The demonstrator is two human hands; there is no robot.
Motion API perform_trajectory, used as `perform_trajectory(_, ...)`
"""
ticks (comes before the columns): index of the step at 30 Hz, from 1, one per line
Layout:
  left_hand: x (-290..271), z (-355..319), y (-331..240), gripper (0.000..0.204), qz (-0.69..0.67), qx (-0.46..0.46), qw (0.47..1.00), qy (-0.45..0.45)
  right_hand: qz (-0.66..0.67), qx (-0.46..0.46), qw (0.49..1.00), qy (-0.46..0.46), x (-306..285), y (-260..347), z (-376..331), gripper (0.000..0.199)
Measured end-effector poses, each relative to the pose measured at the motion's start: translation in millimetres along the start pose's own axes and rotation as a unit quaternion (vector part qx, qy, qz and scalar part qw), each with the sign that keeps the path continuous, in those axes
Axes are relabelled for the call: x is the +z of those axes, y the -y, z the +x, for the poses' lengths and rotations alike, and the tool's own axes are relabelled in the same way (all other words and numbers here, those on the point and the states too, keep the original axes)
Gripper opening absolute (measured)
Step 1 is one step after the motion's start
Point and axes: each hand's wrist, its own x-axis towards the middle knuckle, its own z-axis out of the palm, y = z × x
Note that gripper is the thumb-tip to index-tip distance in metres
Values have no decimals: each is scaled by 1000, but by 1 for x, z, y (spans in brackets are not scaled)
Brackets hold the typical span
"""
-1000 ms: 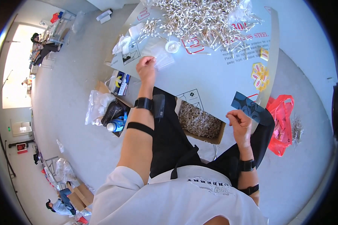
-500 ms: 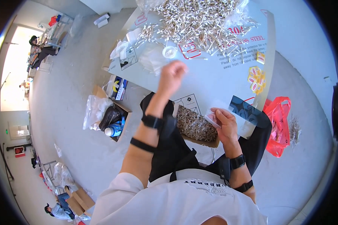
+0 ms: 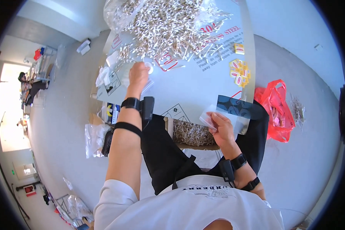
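My left hand [image 3: 138, 76] is closed over the left part of the table, beside a small round white container [image 3: 150, 69]; its fingertips are partly hidden, so what they hold does not show. A clear plastic bag [image 3: 147, 87] lies right next to that hand. Pinched in my right hand [image 3: 223, 128] is a small clear plastic bag [image 3: 207, 118], near the table's front edge. Beyond both hands spreads a large heap of cotton swabs [image 3: 165, 32] on the film-covered table [image 3: 184, 90].
An open cardboard box of cotton swabs [image 3: 193, 134] stands before my lap. Small yellow packets [image 3: 239, 72] lie at the table's right, above a dark translucent sheet [image 3: 234, 105]. A red plastic bag [image 3: 278, 111] is on the floor at right. Another person [image 3: 32, 88] sits far left.
My left hand has moved left and down to beside the round container. My right hand keeps the bag, shifted slightly left and lower. The whole view has turned, moving the table left.
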Motion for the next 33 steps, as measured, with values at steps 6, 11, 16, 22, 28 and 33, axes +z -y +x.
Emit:
perform_trajectory(6,-22,-23,-28,3,-80,16,987,-138,93,-58,994,-13,-8,5,6,24)
perform_trajectory(11,-23,-93,-111,7,-278,-9,960,-35,135,-102,985,-19,-4,5,4,25)
perform_trajectory(16,-20,-166,-211,21,-569,-142,781,213,61,-185,978,-67,-3,-1,-2,29)
perform_trajectory(22,-12,-188,-232,20,-599,-191,759,171,0,-205,977,-60,-23,-6,-3,33)
perform_trajectory(28,-14,-188,-229,14,-617,-228,739,147,-182,-434,846,-252,-22,7,-6,36)
perform_trajectory(33,-11,-186,-245,12,-528,-117,836,93,-245,-385,888,-60,-27,24,-24,11)
